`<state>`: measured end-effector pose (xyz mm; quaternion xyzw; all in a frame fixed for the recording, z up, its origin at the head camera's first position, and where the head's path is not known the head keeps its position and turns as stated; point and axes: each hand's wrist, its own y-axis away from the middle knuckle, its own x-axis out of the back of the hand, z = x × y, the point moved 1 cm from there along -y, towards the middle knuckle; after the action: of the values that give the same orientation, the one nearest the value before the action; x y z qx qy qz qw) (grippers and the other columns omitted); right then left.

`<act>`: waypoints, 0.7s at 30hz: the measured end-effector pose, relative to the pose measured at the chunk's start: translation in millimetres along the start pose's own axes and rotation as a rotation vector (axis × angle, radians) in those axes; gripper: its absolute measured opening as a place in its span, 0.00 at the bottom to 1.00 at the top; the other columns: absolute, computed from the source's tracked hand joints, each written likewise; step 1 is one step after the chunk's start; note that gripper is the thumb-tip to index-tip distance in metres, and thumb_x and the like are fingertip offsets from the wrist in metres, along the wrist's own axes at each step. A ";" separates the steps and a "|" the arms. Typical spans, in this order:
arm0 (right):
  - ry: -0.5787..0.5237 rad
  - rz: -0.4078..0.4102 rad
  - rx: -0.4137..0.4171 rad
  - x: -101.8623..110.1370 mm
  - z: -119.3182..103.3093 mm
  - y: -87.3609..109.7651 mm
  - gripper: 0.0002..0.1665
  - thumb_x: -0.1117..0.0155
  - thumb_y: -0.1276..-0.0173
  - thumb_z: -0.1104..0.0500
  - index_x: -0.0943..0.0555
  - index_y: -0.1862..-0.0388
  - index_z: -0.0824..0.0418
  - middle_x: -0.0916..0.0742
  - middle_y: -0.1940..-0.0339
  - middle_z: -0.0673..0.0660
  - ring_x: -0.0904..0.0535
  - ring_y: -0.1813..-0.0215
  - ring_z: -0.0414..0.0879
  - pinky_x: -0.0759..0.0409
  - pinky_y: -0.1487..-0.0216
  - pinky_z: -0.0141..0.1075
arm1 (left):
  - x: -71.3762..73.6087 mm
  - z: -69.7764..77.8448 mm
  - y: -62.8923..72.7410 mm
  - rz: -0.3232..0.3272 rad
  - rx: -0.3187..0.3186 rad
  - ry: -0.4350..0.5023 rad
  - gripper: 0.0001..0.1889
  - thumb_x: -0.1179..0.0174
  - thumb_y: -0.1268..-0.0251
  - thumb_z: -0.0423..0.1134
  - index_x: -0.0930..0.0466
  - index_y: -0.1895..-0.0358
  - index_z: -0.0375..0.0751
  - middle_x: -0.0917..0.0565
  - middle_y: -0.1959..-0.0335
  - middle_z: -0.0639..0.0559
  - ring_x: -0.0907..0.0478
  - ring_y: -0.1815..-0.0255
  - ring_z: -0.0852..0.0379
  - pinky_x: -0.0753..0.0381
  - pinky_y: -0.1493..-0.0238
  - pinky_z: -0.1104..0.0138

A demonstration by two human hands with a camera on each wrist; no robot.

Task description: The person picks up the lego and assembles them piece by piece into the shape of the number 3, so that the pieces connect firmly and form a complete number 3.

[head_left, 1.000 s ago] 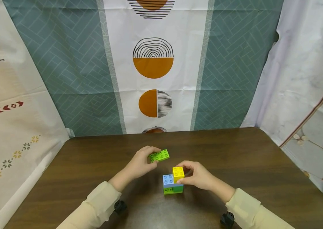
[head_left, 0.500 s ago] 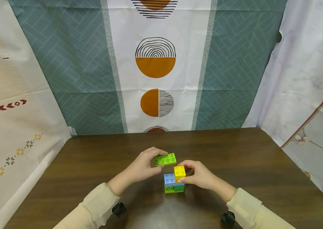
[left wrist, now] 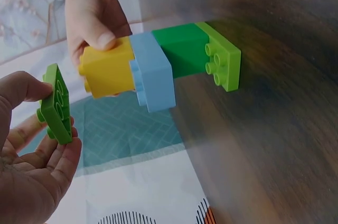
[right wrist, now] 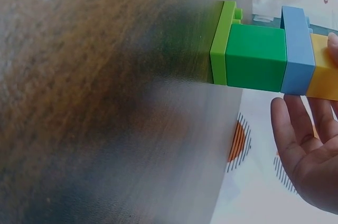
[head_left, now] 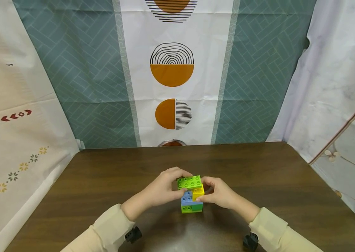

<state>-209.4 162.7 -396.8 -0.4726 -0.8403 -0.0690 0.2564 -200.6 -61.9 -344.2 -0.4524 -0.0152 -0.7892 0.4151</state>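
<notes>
My left hand [head_left: 160, 187] pinches a thin lime-green building brick [head_left: 190, 182] with two rows of studs, thumb on one side and fingers on the other. It hovers over the stack, apart from the yellow brick [left wrist: 110, 70] in the left wrist view. My right hand [head_left: 220, 192] grips that square yellow brick at the top of the stack. Under it lies a light blue brick [left wrist: 156, 73], overhanging to the left. Below come a dark green brick [right wrist: 256, 57] and a thin lime-green base brick [right wrist: 221, 44], whose uncovered studs show on one side.
The stack stands on a dark brown wooden table [head_left: 117, 161]. A patterned cloth [head_left: 177, 91] hangs behind its far edge, with pale cloths at the left and right. Each wrist carries a small black device [head_left: 133, 234].
My left hand has brought the thin lime-green brick rightward and toward me, to above the stack. My right hand keeps its grip on the yellow brick. The view has shifted slightly.
</notes>
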 end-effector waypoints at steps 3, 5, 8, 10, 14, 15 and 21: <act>-0.002 -0.001 -0.005 0.4 0.0 0.7 0.22 0.28 0.43 0.59 0.22 0.51 0.67 0.16 0.61 0.58 0.23 0.60 0.46 0.19 0.58 0.32 | -2.5 1.4 -0.4 -0.012 -0.004 0.003 0.18 0.37 0.43 0.31 0.22 0.47 0.39 0.19 0.53 0.52 0.26 0.57 0.60 0.22 0.55 0.67; -0.007 -0.004 -0.007 0.7 -0.2 1.0 0.22 0.28 0.43 0.59 0.22 0.52 0.66 0.16 0.61 0.57 0.23 0.60 0.46 0.19 0.58 0.31 | -4.3 1.5 -0.6 -0.022 0.005 0.003 0.18 0.37 0.43 0.31 0.22 0.47 0.40 0.19 0.53 0.52 0.26 0.57 0.60 0.22 0.55 0.68; -0.014 -0.012 -0.010 0.8 -0.3 1.0 0.21 0.28 0.42 0.59 0.22 0.53 0.66 0.17 0.61 0.57 0.23 0.60 0.46 0.19 0.58 0.30 | -6.8 0.6 -0.8 -0.038 0.018 -0.003 0.18 0.37 0.43 0.32 0.22 0.47 0.40 0.19 0.53 0.52 0.26 0.57 0.60 0.23 0.56 0.69; -0.016 -0.012 -0.007 0.9 0.2 0.7 0.20 0.28 0.43 0.59 0.22 0.54 0.66 0.16 0.62 0.57 0.23 0.60 0.46 0.19 0.58 0.30 | -8.7 -0.5 -1.8 -0.047 0.020 -0.013 0.18 0.37 0.43 0.32 0.22 0.48 0.40 0.19 0.53 0.52 0.27 0.57 0.60 0.25 0.57 0.71; -0.013 -0.007 -0.002 1.1 1.3 0.5 0.19 0.27 0.43 0.59 0.21 0.55 0.65 0.16 0.63 0.57 0.22 0.60 0.46 0.19 0.58 0.32 | -10.6 -1.1 -3.5 -0.068 0.026 -0.028 0.18 0.37 0.43 0.32 0.21 0.47 0.39 0.19 0.54 0.51 0.27 0.58 0.59 0.25 0.60 0.72; -0.013 -0.006 -0.001 1.0 1.5 0.4 0.19 0.27 0.43 0.58 0.21 0.55 0.65 0.16 0.63 0.57 0.22 0.60 0.46 0.19 0.58 0.33 | -10.8 -1.1 -3.9 -0.071 0.030 -0.031 0.18 0.37 0.43 0.32 0.21 0.47 0.39 0.19 0.54 0.51 0.27 0.58 0.59 0.25 0.60 0.73; -0.008 -0.005 0.000 0.5 2.6 0.0 0.20 0.27 0.43 0.58 0.21 0.55 0.65 0.16 0.62 0.57 0.22 0.60 0.46 0.19 0.57 0.33 | -10.6 -0.5 -5.1 -0.086 0.053 -0.036 0.19 0.36 0.43 0.33 0.21 0.47 0.38 0.19 0.54 0.50 0.28 0.60 0.59 0.24 0.65 0.73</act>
<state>-210.5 164.1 -398.8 -0.4707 -0.8426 -0.0679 0.2526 -201.7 -52.0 -350.5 -0.4541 -0.0632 -0.7975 0.3922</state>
